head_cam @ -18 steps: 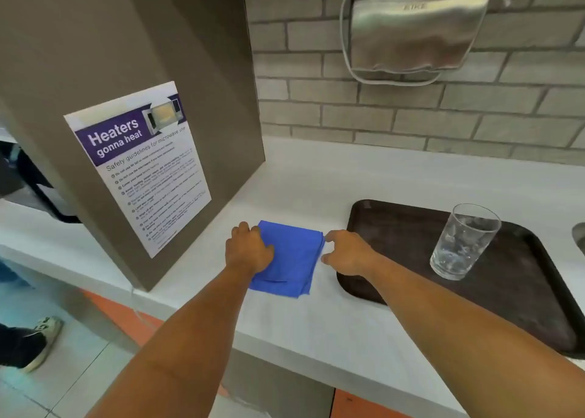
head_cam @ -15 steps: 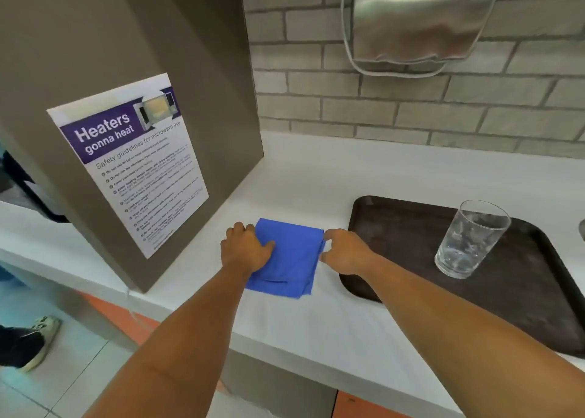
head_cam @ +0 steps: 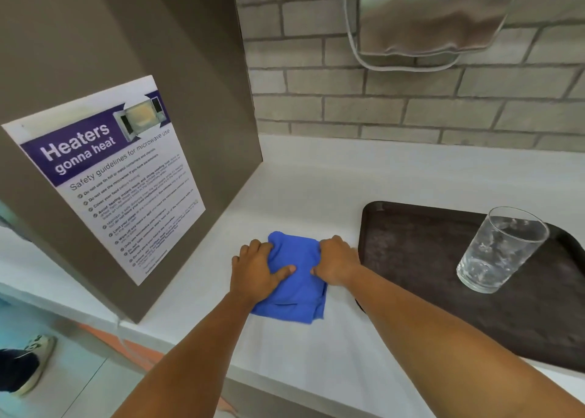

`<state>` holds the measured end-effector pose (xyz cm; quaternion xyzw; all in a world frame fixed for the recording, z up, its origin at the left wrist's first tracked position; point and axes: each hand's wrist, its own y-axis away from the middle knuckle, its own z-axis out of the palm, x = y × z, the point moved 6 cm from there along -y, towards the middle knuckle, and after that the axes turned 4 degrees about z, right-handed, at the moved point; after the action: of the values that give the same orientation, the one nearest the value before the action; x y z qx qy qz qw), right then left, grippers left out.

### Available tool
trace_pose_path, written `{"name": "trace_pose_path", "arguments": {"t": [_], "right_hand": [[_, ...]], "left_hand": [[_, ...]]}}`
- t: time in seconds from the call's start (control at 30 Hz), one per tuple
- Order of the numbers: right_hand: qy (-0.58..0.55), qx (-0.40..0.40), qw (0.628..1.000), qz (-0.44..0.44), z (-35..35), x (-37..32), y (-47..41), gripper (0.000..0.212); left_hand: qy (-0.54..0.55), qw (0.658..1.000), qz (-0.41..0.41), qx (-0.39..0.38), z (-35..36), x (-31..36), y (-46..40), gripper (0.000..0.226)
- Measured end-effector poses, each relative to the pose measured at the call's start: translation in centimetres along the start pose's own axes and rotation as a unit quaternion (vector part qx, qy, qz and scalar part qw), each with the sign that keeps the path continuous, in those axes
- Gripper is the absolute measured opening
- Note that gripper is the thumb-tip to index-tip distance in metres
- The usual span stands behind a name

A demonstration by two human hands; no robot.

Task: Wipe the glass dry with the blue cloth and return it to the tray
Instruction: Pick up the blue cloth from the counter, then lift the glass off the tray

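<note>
Head view: both hands, left (head_cam: 258,270) and right (head_cam: 337,264), bunch their fingers into the soft cloth (head_cam: 294,286) beside the tray (head_cam: 411,243), whose fragile, likely slippery glass (head_cam: 500,250) wants a mid-wall grip.

1. The countertop (head_cam: 316,348) carries the cloth (head_cam: 296,286) near its front edge, left of the tray (head_cam: 411,253).
2. The glass (head_cam: 501,250) stands upright on the tray, toward its right side.
3. The left hand (head_cam: 258,272) rests on the cloth's left part; the right hand (head_cam: 337,262) on its right part.
4. The cabinet panel (head_cam: 133,53) stands left of the cloth; a poster (head_cam: 110,177) is fixed to it.
5. The wall-mounted dispenser (head_cam: 433,16) hangs above the far counter.
</note>
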<state>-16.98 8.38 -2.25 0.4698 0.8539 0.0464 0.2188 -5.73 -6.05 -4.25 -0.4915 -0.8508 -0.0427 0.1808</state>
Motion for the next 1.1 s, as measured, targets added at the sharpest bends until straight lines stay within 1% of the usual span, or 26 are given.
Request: {"name": "trace_pose_path", "arguments": {"t": [0.03,0.13,0.2,0.23,0.27,0.3,0.37,0.4,0.47,0.5,0.57,0.6,0.63,0.67,0.7,0.73,0.8,0.83,0.87,0.93,0.97,1.03,1.1], "right_hand": [[-0.041,0.004,0.999,-0.005,0.3,-0.1,-0.2,0.008],[-0.161,0.008,0.987,0.007,0.5,-0.1,0.1,0.028],[-0.261,-0.004,0.965,0.027,0.6,0.3,0.4,0.039],[-0.313,-0.011,0.949,0.032,0.6,0.5,0.7,0.037],[-0.354,-0.018,0.934,0.05,0.3,0.8,1.3,0.025],[-0.4,-0.005,0.915,0.056,0.0,1.2,1.8,0.005],[-0.488,0.036,0.868,0.079,-1.1,3.0,3.4,0.02],[-0.516,0.07,0.85,0.084,-2.1,4.2,4.9,0.022],[-0.542,0.157,0.822,0.077,-4.1,7.5,8.6,0.019],[-0.544,0.209,0.809,0.078,-5.0,9.6,10.5,0.013],[-0.531,0.322,0.775,0.116,-6.1,14.3,14.2,0.007],[-0.531,0.375,0.746,0.145,-6.3,16.8,15.8,0.008],[-0.531,0.415,0.717,0.178,-6.5,18.9,17.0,0.015],[-0.523,0.444,0.699,0.201,-6.6,20.8,17.6,0.024],[-0.51,0.457,0.695,0.217,-7.0,22.3,17.9,0.037],[-0.505,0.453,0.701,0.221,-7.3,23.6,17.6,0.052],[-0.521,0.406,0.721,0.209,-8.2,25.1,16.0,0.08],[-0.535,0.371,0.735,0.192,-8.5,25.4,15.1,0.089],[-0.544,0.338,0.751,0.163,-8.9,25.6,14.1,0.091],[-0.544,0.274,0.786,0.102,-9.5,25.8,12.5,0.078],[-0.539,0.245,0.802,0.082,-9.6,25.9,12.0,0.073],[-0.531,0.207,0.819,0.062,-9.7,26.1,11.2,0.07],[-0.525,0.2,0.825,0.059,-9.6,26.6,10.7,0.064]], "left_hand": [[0.018,1.0,0.012,0.007,0.2,0.4,0.0,0.086],[0.073,0.997,0.021,0.031,0.4,1.4,0.0,0.046],[0.124,0.992,-0.01,0.003,0.4,1.8,-0.3,0.029],[0.172,0.984,-0.035,-0.02,0.4,1.8,-0.5,0.025],[0.244,0.967,-0.064,-0.045,0.4,1.7,-0.7,0.024],[0.328,0.938,-0.094,-0.062,0.1,1.8,-0.7,0.026],[0.488,0.858,-0.141,-0.079,-0.9,2.3,-0.6,0.029],[0.549,0.817,-0.148,-0.097,-1.2,2.7,-0.5,0.029],[0.63,0.753,-0.122,-0.145,-2.2,4.2,-0.3,0.036],[0.655,0.729,-0.107,-0.165,-2.6,5.0,-0.3,0.04],[0.691,0.694,-0.106,-0.171,-3.4,6.2,-0.5,0.044],[0.709,0.675,-0.111,-0.171,-3.6,6.9,-0.4,0.044],[0.724,0.657,-0.117,-0.173,-3.7,7.7,-0.4,0.043],[0.737,0.642,-0.128,-0.168,-3.6,8.3,-0.4,0.042],[0.747,0.63,-0.135,-0.164,-3.5,8.8,-0.5,0.042],[0.75,0.627,-0.144,-0.158,-3.4,9.5,-0.5,0.044],[0.748,0.629,-0.155,-0.141,-2.9,10.8,-0.7,0.05],[0.749,0.63,-0.154,-0.136,-2.8,11.7,-0.8,0.051],[0.746,0.635,-0.15,-0.132,-2.7,12.8,-0.8,0.048],[0.733,0.654,-0.133,-0.132,-2.4,15.1,-0.7,0.031],[0.728,0.66,-0.126,-0.135,-2.3,16.4,-0.6,0.026],[0.723,0.666,-0.122,-0.137,-2.1,18.6,-0.5,0.023],[0.722,0.665,-0.131,-0.138,-1.5,20.2,-0.5,0.024]]}}
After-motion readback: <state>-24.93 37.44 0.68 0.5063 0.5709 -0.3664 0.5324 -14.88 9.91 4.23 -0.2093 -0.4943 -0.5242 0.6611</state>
